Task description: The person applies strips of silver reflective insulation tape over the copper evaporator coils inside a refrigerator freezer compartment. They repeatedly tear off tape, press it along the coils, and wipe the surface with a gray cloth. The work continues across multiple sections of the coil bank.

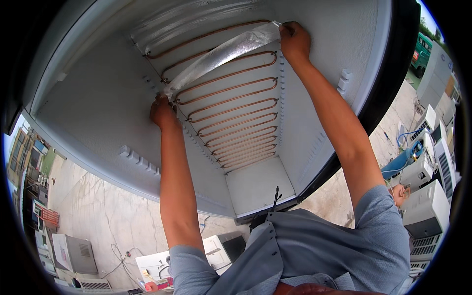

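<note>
A strip of silver foil tape (221, 55) is stretched slantwise between my two hands, inside a tall white refrigerator cabinet (83, 105). My left hand (163, 112) pinches its lower left end, close to the left wall. At the upper right, my right hand (296, 42) grips the other end by the right wall. Behind the strip, a copper tube (231, 100) snakes back and forth across the cabinet's back panel in many bends. The strip hides parts of the upper bends. Above it, wider silver foil (191, 22) covers the top of the back panel.
White shelf supports (139, 160) line the side walls. Outside to the right stand several air conditioner units (425, 211), a blue gas cylinder (399, 162) and a green vehicle (421, 54). At the lower left are a grey box-shaped appliance (74, 253) and a cable (120, 258) on concrete.
</note>
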`<state>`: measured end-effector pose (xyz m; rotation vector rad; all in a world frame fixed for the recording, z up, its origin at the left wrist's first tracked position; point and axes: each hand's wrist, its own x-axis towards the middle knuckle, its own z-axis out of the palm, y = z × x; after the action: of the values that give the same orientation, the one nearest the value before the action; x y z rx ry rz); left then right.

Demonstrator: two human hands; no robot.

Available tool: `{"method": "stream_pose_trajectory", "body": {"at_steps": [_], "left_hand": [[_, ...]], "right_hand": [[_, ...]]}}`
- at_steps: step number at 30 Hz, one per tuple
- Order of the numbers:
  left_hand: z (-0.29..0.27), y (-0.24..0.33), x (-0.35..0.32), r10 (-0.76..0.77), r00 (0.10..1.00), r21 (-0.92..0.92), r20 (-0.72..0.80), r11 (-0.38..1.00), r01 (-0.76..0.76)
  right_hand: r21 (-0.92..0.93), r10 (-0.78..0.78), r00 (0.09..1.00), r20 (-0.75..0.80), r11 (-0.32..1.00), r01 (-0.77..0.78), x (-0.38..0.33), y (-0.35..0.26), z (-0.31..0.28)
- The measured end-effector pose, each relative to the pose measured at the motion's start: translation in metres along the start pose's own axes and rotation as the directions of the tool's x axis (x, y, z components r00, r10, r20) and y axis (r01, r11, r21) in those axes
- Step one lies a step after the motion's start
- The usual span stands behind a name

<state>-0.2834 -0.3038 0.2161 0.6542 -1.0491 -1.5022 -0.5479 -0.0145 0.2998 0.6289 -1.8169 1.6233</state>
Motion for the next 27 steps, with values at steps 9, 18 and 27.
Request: {"method": "stream_pose_trajectory", "body": {"at_steps": [9, 18, 27], "left_hand": [[0.039, 0.026, 0.048, 0.533, 0.846, 0.58, -0.012, 0.693, -0.428], [0.083, 0.039, 0.041, 0.478, 0.878, 0.639, -0.02, 0.682, -0.356], [0.067, 0.034, 0.069, 0.522, 0.853, 0.434, 0.013, 0.766, -0.475]], "right_hand": [[0.039, 0.026, 0.967, -0.254, 0.999, -0.017, -0.009, 0.024, 0.034], [-0.022, 0.095, 0.953, -0.287, 0.994, -0.105, 0.009, 0.035, 0.061], [-0.087, 0.173, 0.935, -0.309, 0.974, -0.209, 0.0, 0.027, 0.079]]}}
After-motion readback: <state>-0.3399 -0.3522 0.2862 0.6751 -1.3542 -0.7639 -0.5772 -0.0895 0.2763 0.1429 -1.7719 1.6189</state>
